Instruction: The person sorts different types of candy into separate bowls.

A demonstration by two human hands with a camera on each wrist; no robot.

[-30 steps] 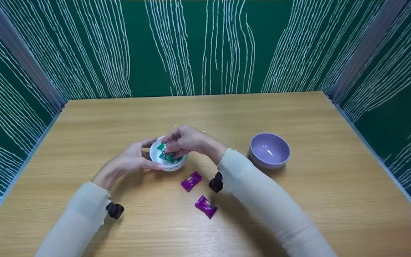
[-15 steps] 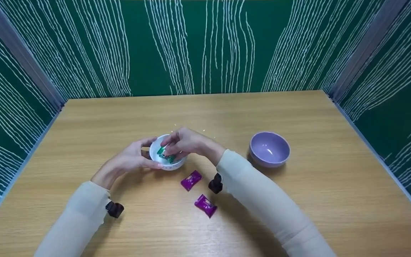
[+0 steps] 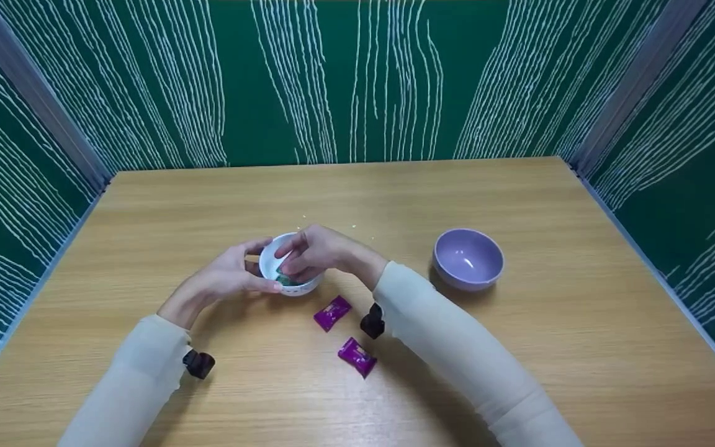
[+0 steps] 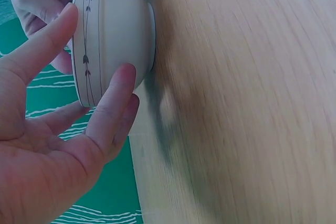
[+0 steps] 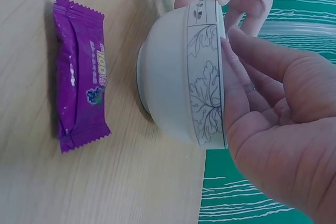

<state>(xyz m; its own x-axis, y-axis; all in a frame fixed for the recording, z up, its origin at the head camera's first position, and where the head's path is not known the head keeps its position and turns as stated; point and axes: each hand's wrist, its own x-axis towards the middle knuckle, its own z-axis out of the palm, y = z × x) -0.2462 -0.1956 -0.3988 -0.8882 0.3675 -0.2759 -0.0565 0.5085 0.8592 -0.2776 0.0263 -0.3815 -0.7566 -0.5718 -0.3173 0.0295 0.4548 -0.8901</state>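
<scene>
A small white bowl (image 3: pixel 274 251) with a patterned band stands on the table. My left hand (image 3: pixel 233 271) holds it at the side, thumb near the rim and fingers around the wall; in the left wrist view those fingers (image 4: pixel 113 103) touch its outside. My right hand (image 3: pixel 317 251) reaches into the bowl, fingers curled over green-wrapped candies (image 3: pixel 283 279). Most of the green is hidden beneath the hand. In the right wrist view the bowl wall (image 5: pixel 173 77) hides the right fingertips. Two purple-wrapped candies (image 3: pixel 332 313) lie nearer the person; one purple packet (image 5: pixel 81 77) shows close up.
A purple bowl (image 3: pixel 468 259) stands to the right on the wooden table (image 3: pixel 239 198). Several tiny white crumbs lie behind the white bowl. Green walls with white lines enclose the table's back and sides.
My right hand has sunk slightly deeper into the white bowl and its fingers have drawn together, covering more of the green candies. My left hand and both bowls stay in place.
</scene>
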